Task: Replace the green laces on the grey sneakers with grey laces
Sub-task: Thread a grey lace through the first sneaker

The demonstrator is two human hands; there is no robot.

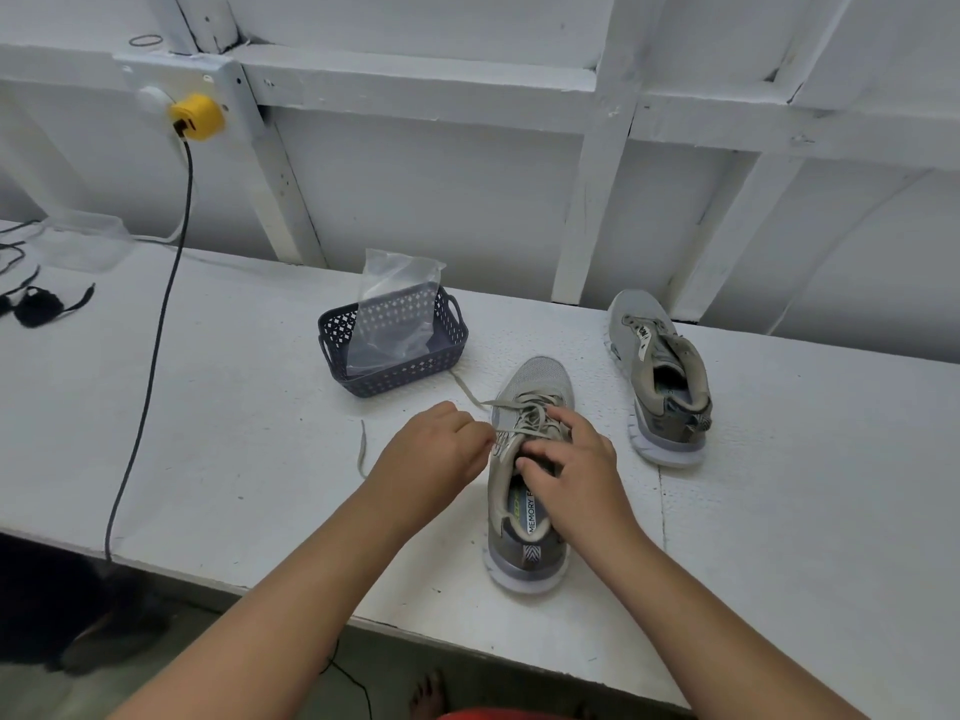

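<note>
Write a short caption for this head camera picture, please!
Two hands, left hand and right hand, lace the near sneaker beside a basket.

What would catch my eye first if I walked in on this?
Probably the two hands, left hand and right hand, working the pale lace on the near sneaker at the table's front edge. Behind it stands a dark basket holding a clear plastic bag, and on the wall, far left, a bright yellow plug.

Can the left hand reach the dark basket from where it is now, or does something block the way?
Probably yes. The left hand pinches the lace at the near sneaker, and only bare table and a loose lace end lie before the basket. It must release the lace first.
</note>
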